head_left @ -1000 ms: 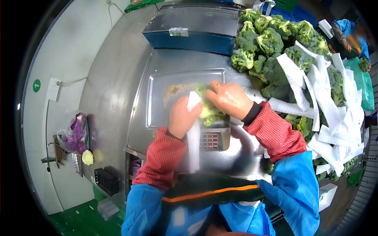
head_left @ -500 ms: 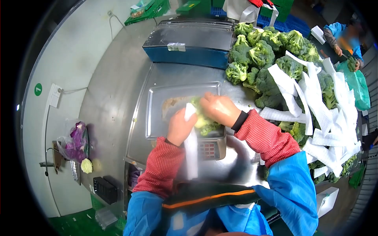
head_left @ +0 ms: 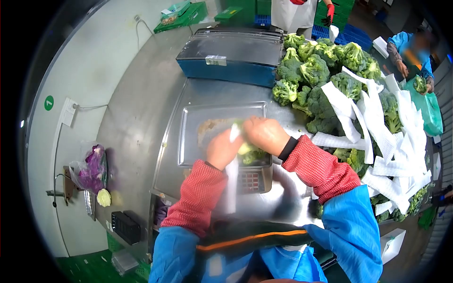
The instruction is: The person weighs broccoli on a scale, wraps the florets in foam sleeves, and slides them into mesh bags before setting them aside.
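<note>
Both hands worked over the scale tray (head_left: pixel 198 118) on the steel counter (head_left: pixel 137 108). Left hand (head_left: pixel 222 148): grip closed on a white strip (head_left: pixel 231 184) that hung toward the person. Right hand (head_left: pixel 265 134): grip closed over the broccoli head (head_left: pixel 250 153), held at the tray's near edge. A broccoli pile (head_left: pixel 316 70) lay to the right.

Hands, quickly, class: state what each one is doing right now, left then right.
Left hand: closed, gripping the white strip beside the broccoli.
Right hand: closed over the broccoli on the scale tray.
</note>
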